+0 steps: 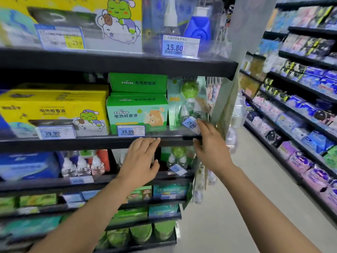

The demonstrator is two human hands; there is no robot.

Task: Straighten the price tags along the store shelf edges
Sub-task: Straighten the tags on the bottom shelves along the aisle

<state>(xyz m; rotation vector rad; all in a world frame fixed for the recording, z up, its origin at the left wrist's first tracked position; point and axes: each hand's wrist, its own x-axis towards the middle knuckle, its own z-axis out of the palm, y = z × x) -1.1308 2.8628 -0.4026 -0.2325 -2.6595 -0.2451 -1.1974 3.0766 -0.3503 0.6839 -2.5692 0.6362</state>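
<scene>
Left hand (pixel 141 157) flat on shelf edge (pixel 91 143), right hand (pixel 209 143) touching tilted price tag (pixel 191 124)

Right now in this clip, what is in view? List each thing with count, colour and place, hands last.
Crooked 29.90 tag: one, blue and white, tilted, right end of the middle shelf edge.
35.90 tag: one, blue and white, level, below the green boxes.
Left 29.90 tag: one, blue and white, below the yellow box.
15.80 tag: one, blue and white, top shelf.
Tilted lower tag: one, blue and white, shelf below, right end.
Yellow box: one, middle shelf, left.
Green boxes: two, stacked, middle shelf.
Aisle shelving: blue, pink and purple packs, far right.
Left hand: fingers straight, tips at the middle shelf edge.
Right hand: fingertips on the crooked 29.90 tag.
</scene>
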